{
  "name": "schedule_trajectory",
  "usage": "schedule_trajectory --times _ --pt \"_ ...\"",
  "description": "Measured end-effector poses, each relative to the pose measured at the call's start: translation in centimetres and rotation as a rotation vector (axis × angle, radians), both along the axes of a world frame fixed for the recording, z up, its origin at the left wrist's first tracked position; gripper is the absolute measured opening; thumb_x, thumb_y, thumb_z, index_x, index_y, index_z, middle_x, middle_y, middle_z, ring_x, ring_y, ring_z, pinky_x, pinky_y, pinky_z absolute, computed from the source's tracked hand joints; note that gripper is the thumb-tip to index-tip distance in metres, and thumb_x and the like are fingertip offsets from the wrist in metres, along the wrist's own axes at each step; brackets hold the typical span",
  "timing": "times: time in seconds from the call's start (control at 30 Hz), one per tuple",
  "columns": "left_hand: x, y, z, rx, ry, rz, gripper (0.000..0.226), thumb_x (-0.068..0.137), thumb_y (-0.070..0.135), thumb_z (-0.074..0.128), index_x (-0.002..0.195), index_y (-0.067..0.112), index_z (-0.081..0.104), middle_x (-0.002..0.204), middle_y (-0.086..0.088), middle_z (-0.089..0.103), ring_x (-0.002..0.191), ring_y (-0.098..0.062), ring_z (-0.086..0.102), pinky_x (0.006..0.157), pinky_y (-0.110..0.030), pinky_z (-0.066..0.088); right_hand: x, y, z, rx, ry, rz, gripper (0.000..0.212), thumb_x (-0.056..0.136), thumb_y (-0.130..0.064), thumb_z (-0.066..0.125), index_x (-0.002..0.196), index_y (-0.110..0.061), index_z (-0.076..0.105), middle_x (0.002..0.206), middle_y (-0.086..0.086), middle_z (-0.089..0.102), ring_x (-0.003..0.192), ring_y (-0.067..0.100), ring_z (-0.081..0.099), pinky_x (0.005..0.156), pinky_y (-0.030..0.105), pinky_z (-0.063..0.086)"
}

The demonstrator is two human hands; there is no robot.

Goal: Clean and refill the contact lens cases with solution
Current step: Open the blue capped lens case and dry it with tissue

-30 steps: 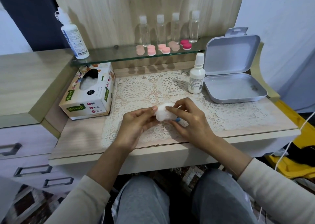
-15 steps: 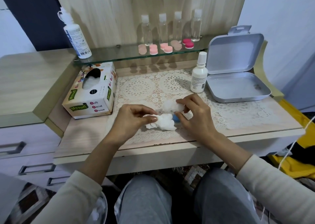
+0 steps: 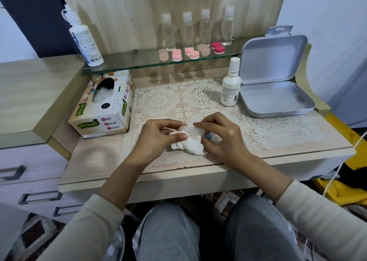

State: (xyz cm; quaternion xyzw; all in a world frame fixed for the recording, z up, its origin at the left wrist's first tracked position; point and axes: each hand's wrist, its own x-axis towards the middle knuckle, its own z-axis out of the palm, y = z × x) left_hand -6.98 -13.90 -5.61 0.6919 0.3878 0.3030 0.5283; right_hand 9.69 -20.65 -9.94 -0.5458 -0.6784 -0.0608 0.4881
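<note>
lace mat (image 3: pixel 278 129) on desk (image 3: pixel 95 161) | open grey tin (image 3: pixel 274 99) right | drawers (image 3: pixel 39 161) left

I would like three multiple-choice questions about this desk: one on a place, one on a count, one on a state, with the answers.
1. Where does the small white bottle stand?
A) on the lace mat, beside the grey tin
B) inside the tin
C) on the floor

2. How many clear bottles stand on the glass shelf?
A) two
B) four
C) six

3. What is the tin's state?
A) lid shut
B) upside down
C) lid open

Answers: 1 A, it stands on the mat, left of the tin; 2 B, four stand in a row behind the pink cases; 3 C, its lid stands raised.
</note>
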Motion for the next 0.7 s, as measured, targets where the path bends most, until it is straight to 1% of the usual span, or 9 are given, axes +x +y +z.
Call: schedule_trajectory --times 0.07,0.13,0.23,0.3,0.4,0.43,0.53,0.63,0.7 --pt "-0.1 0.2 0.2 0.048 0.032 0.001 0.027 0.067 0.001 0.077 0.088 0.017 0.071 0.086 -0.012 0.072 0.074 -0.020 0.067 0.065 -0.034 0.055 0.2 0.1 0.0 -0.002 0.034 -0.007 0.033 0.064 0.006 0.072 0.096 0.001 0.071 0.082 0.014 0.062 0.072 0.009 0.054 0.067 0.006 0.042" --pt "-0.1 0.4 0.4 0.102 0.067 0.010 0.028 0.066 0.000 0.078 0.084 0.019 0.069 0.090 -0.008 0.071 0.078 -0.017 0.067 0.067 -0.031 0.055 0.3 0.1 0.0 -0.005 0.051 -0.014 0.032 0.065 0.003 0.071 0.097 0.001 0.070 0.079 0.013 0.062 0.067 0.010 0.054 0.066 0.006 0.042" --pt "-0.3 0.8 0.6 0.199 0.115 0.047 0.020 0.069 -0.001 0.076 0.075 0.016 0.065 0.098 0.000 0.067 0.086 -0.009 0.065 0.073 -0.014 0.052 0.3 0.0 0.1 0.010 0.081 -0.036 0.031 0.069 -0.002 0.071 0.099 0.003 0.069 0.077 0.013 0.059 0.062 0.014 0.056 0.062 0.017 0.048" --pt "-0.6 1.0 0.6 0.193 0.081 0.053 0.017 0.076 -0.002 0.069 0.075 0.013 0.061 0.104 0.001 0.066 0.090 -0.007 0.064 0.073 -0.013 0.052 0.3 0.0 0.1 0.032 0.079 -0.044 0.031 0.070 -0.002 0.070 0.100 0.004 0.068 0.077 0.013 0.059 0.062 0.013 0.055 0.061 0.020 0.048" --pt "-0.9 1.1 0.3 0.075 -0.044 0.039 0.018 0.083 -0.003 0.061 0.078 0.012 0.054 0.089 -0.005 0.066 0.083 -0.014 0.065 0.075 -0.031 0.056 0.3 0.1 0.0 0.051 0.075 -0.042 0.031 0.070 -0.001 0.071 0.100 0.004 0.068 0.076 0.014 0.058 0.065 0.011 0.053 0.061 0.021 0.048" --pt "-0.9 1.0 0.2 0.067 -0.062 0.038 0.017 0.083 -0.003 0.061 0.079 0.013 0.055 0.084 -0.004 0.065 0.079 -0.013 0.064 0.074 -0.032 0.056 0.3 0.2 -0.1 0.052 0.076 -0.039 0.031 0.070 -0.001 0.070 0.100 0.004 0.068 0.076 0.014 0.058 0.066 0.012 0.053 0.061 0.021 0.048" --pt "-0.7 0.9 0.1 0.078 -0.085 0.017 0.011 0.082 0.002 0.064 0.082 0.013 0.062 0.080 0.002 0.064 0.074 -0.003 0.059 0.069 -0.018 0.049 0.3 0.1 -0.1 0.038 0.083 -0.023 0.031 0.070 -0.002 0.070 0.101 0.004 0.068 0.077 0.013 0.058 0.063 0.011 0.054 0.060 0.023 0.049" --pt "-0.2 0.7 -0.2 0.025 -0.100 0.010 0.007 0.080 0.005 0.066 0.083 0.011 0.068 0.080 0.001 0.066 0.073 -0.004 0.059 0.066 -0.016 0.047 0.2 0.0 -0.1 0.007 0.065 -0.002 0.030 0.071 -0.004 0.070 0.101 0.004 0.068 0.077 0.012 0.058 0.060 0.017 0.057 0.060 0.023 0.049" --pt "0.1 0.7 -0.4 0.024 -0.068 0.023 0.007 0.076 0.007 0.070 0.080 0.012 0.069 0.072 0.004 0.066 0.064 -0.003 0.056 0.057 -0.014 0.043 0.1 0.0 -0.1 -0.017 0.045 0.010 0.030 0.072 -0.004 0.069 0.100 0.005 0.068 0.077 0.013 0.059 0.060 0.017 0.057 0.060 0.021 0.048"
